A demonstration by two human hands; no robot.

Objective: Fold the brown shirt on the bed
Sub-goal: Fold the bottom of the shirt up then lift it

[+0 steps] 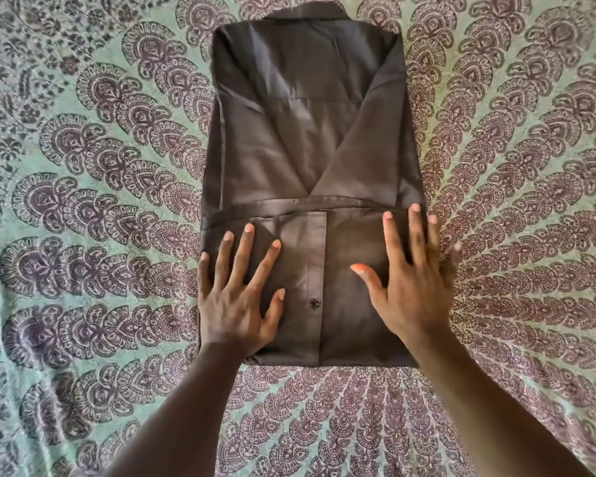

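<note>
The brown shirt (303, 132) lies flat in the middle of the bed, collar at the far end, both sides folded in so the sleeves cross in a V. Its bottom part is folded up toward the collar, showing the button placket and one dark button (313, 303). My left hand (241, 290) presses flat on the left half of that folded-up part, fingers spread and straight. On the right half, my right hand (410, 273) lies flat too, its outer fingers reaching the shirt's right edge.
The bed is covered by a green sheet (83, 201) with a purple paisley fan pattern, spreading out on every side of the shirt. Slight wrinkles run along the sheet at the left.
</note>
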